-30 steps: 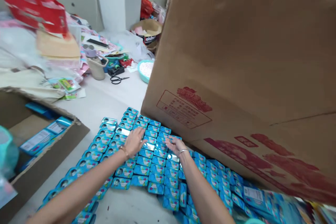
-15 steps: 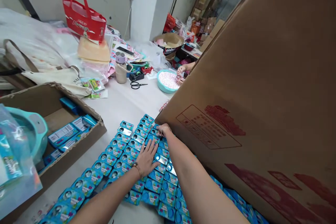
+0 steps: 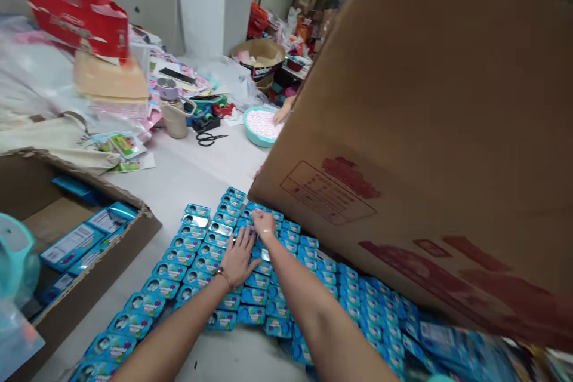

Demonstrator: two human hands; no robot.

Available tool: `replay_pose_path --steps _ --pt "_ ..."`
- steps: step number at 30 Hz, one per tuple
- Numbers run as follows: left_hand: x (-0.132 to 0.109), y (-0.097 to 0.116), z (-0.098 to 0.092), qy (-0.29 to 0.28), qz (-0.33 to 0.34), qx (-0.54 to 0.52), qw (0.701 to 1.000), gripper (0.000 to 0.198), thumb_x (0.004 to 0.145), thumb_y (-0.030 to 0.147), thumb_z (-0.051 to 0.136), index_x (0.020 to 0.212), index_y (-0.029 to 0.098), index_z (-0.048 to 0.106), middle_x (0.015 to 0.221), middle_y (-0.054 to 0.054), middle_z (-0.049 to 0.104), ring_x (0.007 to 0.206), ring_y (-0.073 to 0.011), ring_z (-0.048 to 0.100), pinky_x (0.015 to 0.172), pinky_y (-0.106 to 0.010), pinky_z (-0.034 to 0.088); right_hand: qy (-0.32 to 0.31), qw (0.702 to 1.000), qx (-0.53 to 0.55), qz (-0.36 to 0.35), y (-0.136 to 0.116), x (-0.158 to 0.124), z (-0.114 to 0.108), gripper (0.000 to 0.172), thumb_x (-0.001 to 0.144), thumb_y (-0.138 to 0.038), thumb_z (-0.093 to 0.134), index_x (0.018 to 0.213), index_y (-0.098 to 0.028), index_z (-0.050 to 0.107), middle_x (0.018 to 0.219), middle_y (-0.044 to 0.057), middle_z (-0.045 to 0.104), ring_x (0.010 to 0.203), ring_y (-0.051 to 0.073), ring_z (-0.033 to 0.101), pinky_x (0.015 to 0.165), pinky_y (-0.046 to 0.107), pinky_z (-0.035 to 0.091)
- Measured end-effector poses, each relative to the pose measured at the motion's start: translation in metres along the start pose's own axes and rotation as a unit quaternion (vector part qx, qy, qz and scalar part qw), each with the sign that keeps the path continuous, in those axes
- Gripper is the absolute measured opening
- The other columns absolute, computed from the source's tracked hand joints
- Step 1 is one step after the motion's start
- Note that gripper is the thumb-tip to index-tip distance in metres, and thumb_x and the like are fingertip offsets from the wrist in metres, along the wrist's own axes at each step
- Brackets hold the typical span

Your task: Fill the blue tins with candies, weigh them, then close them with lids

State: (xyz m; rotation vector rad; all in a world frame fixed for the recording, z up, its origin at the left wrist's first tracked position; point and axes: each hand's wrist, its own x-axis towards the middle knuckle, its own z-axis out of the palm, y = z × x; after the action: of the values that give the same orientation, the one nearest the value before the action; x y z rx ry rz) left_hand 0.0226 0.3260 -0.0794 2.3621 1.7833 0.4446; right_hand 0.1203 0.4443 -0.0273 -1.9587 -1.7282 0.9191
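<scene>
Small blue rectangular cases (image 3: 162, 287) with printed lids lie in close slanting rows on the white table. Those on the left have a dark round spot, while those farther right have a plain blue round. My left hand (image 3: 239, 258) rests palm down on the middle rows, fingers spread. Just beyond it to the right, my right hand (image 3: 264, 225) is on the far rows with its fingers curled in. Whatever lies under those fingers is hidden. A bracelet is on each wrist.
A big cardboard box (image 3: 425, 101) leans close on the right. At left stands an open carton (image 3: 101, 277) holding blue packs. Beyond are scissors (image 3: 210, 138), a beige cup (image 3: 173, 118), a red bag (image 3: 80, 18) and a teal bowl (image 3: 257, 138) of pale bits, with another person's hand (image 3: 284, 110) there.
The view has swung right, so more rows of blue cases show along the big box. My right hand's fingers have curled in more. My left hand stays spread on the cases.
</scene>
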Motion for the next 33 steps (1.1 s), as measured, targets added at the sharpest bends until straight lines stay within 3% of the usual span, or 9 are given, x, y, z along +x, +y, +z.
replay_pose_path --steps 5,8,10,14,18,20,25,29,33 --pt "0.013 0.009 -0.006 0.025 -0.002 -0.005 1.000 0.072 0.092 0.056 0.036 0.148 0.011 0.034 0.157 -0.019 0.026 0.146 -0.0348 0.016 0.115 -0.059 0.009 0.016 0.991 0.128 0.034 0.078 -0.143 -0.047 0.058 0.082 -0.073 0.039 0.057 -0.022 0.046 0.048 0.003 0.056 0.048 0.016 0.052 0.051 0.027 0.040" --pt "0.045 0.036 -0.012 -0.026 0.057 -0.015 0.998 0.067 0.094 0.052 0.036 0.147 0.013 0.036 0.156 -0.016 0.030 0.146 -0.0322 0.018 0.116 -0.054 0.010 0.050 0.979 0.183 0.076 0.140 -0.210 -0.077 0.062 0.073 -0.084 0.038 0.055 -0.024 0.040 0.042 0.001 0.050 0.042 0.016 0.047 0.047 0.028 0.038" --pt "0.074 0.060 -0.012 -0.060 0.093 -0.012 0.994 0.063 0.093 0.050 0.040 0.145 0.014 0.039 0.152 -0.015 0.037 0.143 -0.0295 0.025 0.115 -0.046 0.019 0.057 0.959 0.247 0.127 0.176 -0.235 -0.092 0.063 0.064 -0.085 0.048 0.054 -0.024 0.041 0.042 0.000 0.049 0.039 0.014 0.042 0.045 0.028 0.034" --pt "0.131 0.097 -0.002 -0.079 0.082 0.019 0.993 0.046 0.095 0.034 0.040 0.132 0.012 0.054 0.130 -0.019 0.056 0.124 -0.0301 0.048 0.100 -0.043 0.036 0.095 0.931 0.305 0.175 0.222 -0.256 -0.114 0.062 0.062 -0.082 0.056 0.053 -0.022 0.043 0.045 0.000 0.051 0.038 0.011 0.037 0.042 0.026 0.028" --pt "0.158 0.108 0.008 -0.103 0.092 0.045 0.989 0.036 0.094 0.030 0.041 0.112 0.011 0.067 0.114 -0.018 0.065 0.115 -0.0295 0.054 0.099 -0.044 0.036 0.122 0.911 0.343 0.194 0.243 -0.270 -0.128 0.060 0.063 -0.080 0.058 0.055 -0.022 0.045 0.046 0.000 0.053 0.038 0.010 0.036 0.042 0.025 0.027" --pt "0.155 0.111 0.015 -0.108 0.096 0.057 0.988 0.044 0.094 0.037 0.042 0.118 0.009 0.065 0.124 -0.021 0.062 0.125 -0.0318 0.048 0.106 -0.045 0.029 0.117 0.904 0.352 0.213 0.251 -0.277 -0.129 0.061 0.060 -0.080 0.060 0.055 -0.021 0.047 0.046 0.000 0.053 0.038 0.010 0.036 0.041 0.025 0.025" --pt "0.129 0.118 0.035 -0.109 0.056 0.087 0.989 0.073 0.094 0.053 0.032 0.142 -0.002 0.040 0.151 -0.027 0.033 0.144 -0.0386 0.023 0.116 -0.051 0.009 0.078 0.891 0.368 0.255 0.260 -0.288 -0.120 0.063 0.056 -0.083 0.060 0.058 -0.020 0.052 0.048 0.000 0.055 0.037 0.009 0.035 0.039 0.024 0.022" --pt "0.123 0.121 0.044 -0.117 0.040 0.091 0.988 0.078 0.094 0.054 0.028 0.147 -0.004 0.031 0.156 -0.025 0.023 0.147 -0.0368 0.014 0.118 -0.047 0.006 0.045 0.891 0.374 0.254 0.253 -0.289 -0.114 0.065 0.057 -0.083 0.059 0.063 -0.019 0.057 0.050 0.000 0.056 0.038 0.008 0.037 0.040 0.022 0.023" --pt "0.129 0.123 0.038 -0.125 0.028 0.085 0.988 0.078 0.091 0.056 0.036 0.144 -0.001 0.038 0.154 -0.025 0.028 0.145 -0.0364 0.020 0.118 -0.048 0.009 0.059 0.893 0.379 0.236 0.245 -0.291 -0.125 0.065 0.058 -0.082 0.059 0.066 -0.018 0.059 0.052 0.000 0.057 0.039 0.008 0.038 0.040 0.022 0.025"
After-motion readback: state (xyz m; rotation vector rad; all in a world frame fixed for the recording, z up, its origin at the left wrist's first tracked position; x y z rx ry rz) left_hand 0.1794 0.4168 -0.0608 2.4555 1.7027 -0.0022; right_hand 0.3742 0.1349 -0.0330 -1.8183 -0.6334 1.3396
